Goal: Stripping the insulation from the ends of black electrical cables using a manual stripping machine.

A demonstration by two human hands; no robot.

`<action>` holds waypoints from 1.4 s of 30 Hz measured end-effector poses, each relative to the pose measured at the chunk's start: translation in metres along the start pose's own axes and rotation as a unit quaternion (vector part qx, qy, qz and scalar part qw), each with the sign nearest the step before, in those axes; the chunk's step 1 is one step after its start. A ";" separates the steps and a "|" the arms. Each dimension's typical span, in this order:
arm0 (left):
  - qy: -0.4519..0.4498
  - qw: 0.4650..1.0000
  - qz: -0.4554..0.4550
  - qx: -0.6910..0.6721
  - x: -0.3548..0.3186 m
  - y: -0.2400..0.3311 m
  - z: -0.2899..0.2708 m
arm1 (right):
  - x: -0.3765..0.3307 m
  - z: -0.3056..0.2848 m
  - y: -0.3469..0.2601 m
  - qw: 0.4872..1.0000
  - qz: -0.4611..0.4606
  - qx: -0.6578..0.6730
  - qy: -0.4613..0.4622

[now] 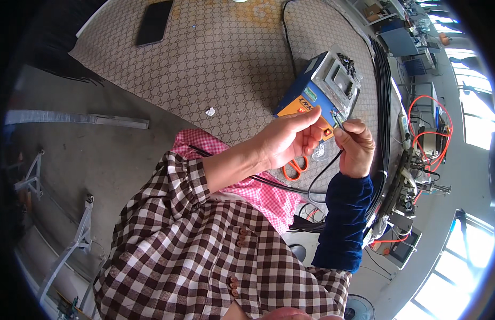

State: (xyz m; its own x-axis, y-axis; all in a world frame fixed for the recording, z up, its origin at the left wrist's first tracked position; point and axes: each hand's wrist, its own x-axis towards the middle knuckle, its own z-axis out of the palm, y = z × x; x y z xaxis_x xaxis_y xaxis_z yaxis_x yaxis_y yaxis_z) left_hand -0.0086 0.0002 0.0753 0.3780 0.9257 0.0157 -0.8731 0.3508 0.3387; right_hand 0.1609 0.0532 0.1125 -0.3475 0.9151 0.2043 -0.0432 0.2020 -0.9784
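My right hand [356,148] pinches a black cable [326,169] near its end, where thin bare wires stick up past the fingertips. The rest of the cable loops down below that hand. To its left, my left hand [294,134] is held palm up, thumb stretched out and fingers loosely curled, with nothing seen in it. Just beyond both hands stands a blue and orange solder pot [293,96], its top a square metal well with dark residue around it. Orange-handled scissors [295,169] lie below my left hand, their blades mostly hidden.
A black phone [154,22] lies at the far left of the patterned tabletop [204,69]. A crumpled white scrap [210,111] sits near the front edge. Bundled black cables [383,106] run along the right side. Pink checked cloth [274,200] covers my lap.
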 end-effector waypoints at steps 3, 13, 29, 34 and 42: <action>-0.004 1.000 -0.012 -0.009 0.002 0.000 0.001 | 0.000 0.003 0.000 0.999 -0.022 -0.017 -0.022; 0.001 1.000 -0.021 -0.021 0.003 -0.001 0.004 | 0.001 0.004 0.004 0.999 -0.033 -0.028 -0.026; 0.050 0.998 -0.042 0.018 -0.003 -0.010 -0.016 | 0.039 -0.034 -0.013 0.980 -0.015 -0.197 0.037; 0.071 0.995 -0.067 0.033 -0.013 -0.018 -0.032 | 0.072 -0.071 -0.005 0.955 -0.030 -0.293 0.033; 0.100 0.990 -0.089 0.041 -0.018 -0.027 -0.048 | 0.109 -0.091 0.012 0.896 -0.049 -0.442 -0.006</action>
State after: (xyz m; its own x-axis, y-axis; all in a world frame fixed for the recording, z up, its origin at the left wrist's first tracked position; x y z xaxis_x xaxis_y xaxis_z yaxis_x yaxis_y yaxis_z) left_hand -0.0062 -0.0190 0.0211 0.4479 0.8629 -0.2339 -0.7677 0.5053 0.3941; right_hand 0.2076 0.1874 0.1263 -0.3925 0.8751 0.2832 0.6819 0.4835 -0.5489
